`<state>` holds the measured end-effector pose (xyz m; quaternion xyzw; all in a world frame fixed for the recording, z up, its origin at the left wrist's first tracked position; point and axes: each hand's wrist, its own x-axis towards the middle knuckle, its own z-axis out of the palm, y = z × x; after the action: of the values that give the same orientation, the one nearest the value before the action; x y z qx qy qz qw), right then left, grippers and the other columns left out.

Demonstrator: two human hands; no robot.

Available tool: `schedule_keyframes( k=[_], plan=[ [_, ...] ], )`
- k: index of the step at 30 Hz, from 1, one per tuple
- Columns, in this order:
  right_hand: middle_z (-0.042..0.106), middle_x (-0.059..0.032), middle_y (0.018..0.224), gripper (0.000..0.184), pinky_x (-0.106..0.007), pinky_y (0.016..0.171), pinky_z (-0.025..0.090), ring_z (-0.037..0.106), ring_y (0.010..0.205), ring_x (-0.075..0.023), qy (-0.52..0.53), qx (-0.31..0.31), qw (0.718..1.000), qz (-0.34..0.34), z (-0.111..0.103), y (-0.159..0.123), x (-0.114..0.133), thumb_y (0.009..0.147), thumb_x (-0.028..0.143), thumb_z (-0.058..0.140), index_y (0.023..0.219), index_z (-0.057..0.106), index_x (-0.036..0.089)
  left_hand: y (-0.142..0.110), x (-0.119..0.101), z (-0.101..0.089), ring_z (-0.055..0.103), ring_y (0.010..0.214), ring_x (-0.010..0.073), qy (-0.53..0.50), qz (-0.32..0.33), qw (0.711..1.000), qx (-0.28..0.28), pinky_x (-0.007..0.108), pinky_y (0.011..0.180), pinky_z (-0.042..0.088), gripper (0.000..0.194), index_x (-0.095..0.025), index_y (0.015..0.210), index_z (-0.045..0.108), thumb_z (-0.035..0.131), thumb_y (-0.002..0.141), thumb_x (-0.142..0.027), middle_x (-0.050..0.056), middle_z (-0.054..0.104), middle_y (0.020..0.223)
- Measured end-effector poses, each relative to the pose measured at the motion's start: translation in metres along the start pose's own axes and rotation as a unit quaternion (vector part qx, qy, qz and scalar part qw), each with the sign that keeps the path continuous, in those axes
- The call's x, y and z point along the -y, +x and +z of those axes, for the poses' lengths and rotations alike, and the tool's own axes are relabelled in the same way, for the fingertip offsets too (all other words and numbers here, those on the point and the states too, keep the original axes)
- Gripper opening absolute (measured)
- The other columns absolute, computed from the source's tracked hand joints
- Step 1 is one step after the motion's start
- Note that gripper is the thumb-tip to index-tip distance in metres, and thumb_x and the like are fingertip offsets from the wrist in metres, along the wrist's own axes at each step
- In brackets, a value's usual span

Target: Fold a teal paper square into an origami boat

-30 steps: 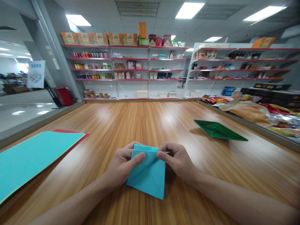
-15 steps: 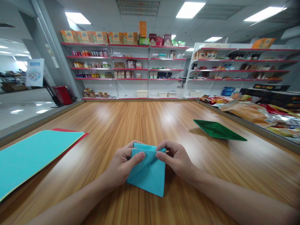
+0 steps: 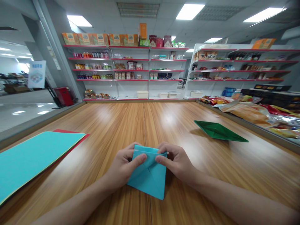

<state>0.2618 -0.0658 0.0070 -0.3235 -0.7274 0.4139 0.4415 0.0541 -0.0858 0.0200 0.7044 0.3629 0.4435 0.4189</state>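
A folded sheet of light blue paper (image 3: 150, 178), creased along its diagonals, is held tilted just above the near part of the table. My left hand (image 3: 125, 164) grips its upper left edge, thumb on the front and fingers behind. At the upper right corner my right hand (image 3: 177, 161) pinches the paper, thumb in front, with the index finger reaching over the top edge into the opening between the layers. Some of the fingertips are hidden by the paper. A folded dark green paper shape (image 3: 219, 131) with pointed ends rests farther off to the right.
On the left lies a stack of coloured paper sheets (image 3: 37, 159), light blue on top and red at the bottom. Packaged snacks (image 3: 250, 114) line the right side beyond the table's raised edge. Stocked shelves (image 3: 131, 79) stand behind the wooden table (image 3: 122, 122).
The gap at the paper's top edge looks narrower, and the right hand's index finger sits a little lower. Both hands keep their hold. The whole view has shifted slightly downward.
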Motion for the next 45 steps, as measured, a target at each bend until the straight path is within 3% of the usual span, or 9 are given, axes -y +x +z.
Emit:
schedule_keyframes(
  k=[5,9,12,17,23,26,31,36,45],
  plan=[
    [0.061,-0.0041,0.081,0.027,-0.025,0.056,0.042,0.055,0.07,-0.0146,0.028,-0.084,0.996,0.014,-0.004,0.005,-0.005,0.082,0.041,0.064,0.071,0.061,0.017,0.005,0.01,-0.003,0.056,0.091,0.0232,-0.102,-0.02,0.995,0.011,0.034,0.081,0.044,0.032,-0.016,0.094,0.069,0.06,0.084,-0.045,0.008,0.062,0.096],
    [0.059,-0.0028,0.071,0.033,-0.026,0.054,0.045,0.054,0.063,-0.0134,0.073,-0.092,0.991,0.07,-0.007,0.009,-0.015,0.082,0.048,0.061,0.076,0.06,0.016,0.007,0.017,-0.003,0.057,0.082,0.0209,-0.104,-0.058,0.992,-0.034,0.031,0.073,0.045,0.031,-0.014,0.097,0.066,0.064,0.082,-0.042,0.007,0.065,0.09],
    [0.061,-0.0077,0.095,0.025,-0.03,0.069,0.05,0.059,0.087,-0.0191,0.006,-0.055,0.997,0.044,-0.005,0.008,-0.014,0.081,0.042,0.063,0.082,0.063,0.017,0.006,0.016,-0.003,0.055,0.073,0.0175,-0.028,-0.055,0.995,-0.072,0.027,0.066,0.043,0.026,-0.014,0.087,0.068,0.065,0.081,-0.039,0.004,0.064,0.078],
    [0.042,-0.0096,0.13,0.029,-0.046,0.099,0.039,0.038,0.126,-0.0292,-0.195,-0.077,0.977,-0.037,-0.002,0.0,-0.001,0.074,0.035,0.073,0.101,0.068,0.026,0.005,0.01,0.001,0.057,0.075,0.0177,0.015,-0.007,0.999,-0.031,0.027,0.067,0.044,0.017,-0.016,0.083,0.069,0.066,0.08,-0.032,0.004,0.064,0.082],
    [0.045,-0.0063,0.128,0.009,-0.045,0.096,0.042,0.048,0.116,-0.0267,-0.179,-0.048,0.973,-0.139,0.001,-0.005,0.007,0.082,0.032,0.067,0.087,0.073,0.029,0.003,0.01,0.006,0.059,0.088,0.0191,0.009,0.035,0.999,-0.022,0.028,0.074,0.047,0.014,-0.018,0.091,0.067,0.068,0.08,-0.027,0.006,0.064,0.096],
    [0.047,-0.0084,0.126,0.014,-0.043,0.094,0.044,0.051,0.111,-0.0256,-0.152,-0.053,0.981,-0.108,0.002,-0.004,0.008,0.084,0.032,0.064,0.077,0.073,0.023,0.004,0.012,0.006,0.06,0.09,0.0181,-0.06,0.021,0.996,-0.067,0.027,0.074,0.049,0.026,-0.021,0.102,0.061,0.07,0.078,-0.027,0.004,0.065,0.1],
    [0.042,-0.0091,0.136,0.026,-0.044,0.096,0.041,0.052,0.111,-0.0259,-0.106,-0.048,0.993,-0.024,0.002,-0.003,0.007,0.086,0.039,0.061,0.072,0.071,0.019,0.004,0.013,0.005,0.057,0.066,0.013,-0.024,0.015,0.994,-0.106,0.022,0.056,0.045,0.018,-0.018,0.086,0.062,0.07,0.077,-0.033,0.001,0.065,0.078],
    [0.058,-0.0078,0.118,0.028,-0.048,0.109,0.025,0.034,0.129,-0.0276,-0.028,-0.014,0.999,-0.004,-0.001,0.002,0.001,0.084,0.043,0.063,0.069,0.069,0.02,0.002,0.015,0.004,0.046,0.054,0.0094,0.009,0.022,0.992,-0.127,0.02,0.049,0.036,0.019,-0.017,0.074,0.061,0.07,0.077,-0.034,-0.002,0.057,0.063],
    [0.053,-0.006,0.101,0.023,-0.031,0.078,0.049,0.056,0.09,-0.018,0.061,-0.032,0.998,0.006,0.005,-0.001,0.005,0.087,0.037,0.061,0.082,0.07,0.017,0.0,0.013,0.005,0.054,0.062,0.0139,-0.013,0.016,0.994,-0.103,0.024,0.055,0.042,0.026,-0.017,0.067,0.056,0.067,0.08,-0.037,0.002,0.064,0.069]
  ],
)
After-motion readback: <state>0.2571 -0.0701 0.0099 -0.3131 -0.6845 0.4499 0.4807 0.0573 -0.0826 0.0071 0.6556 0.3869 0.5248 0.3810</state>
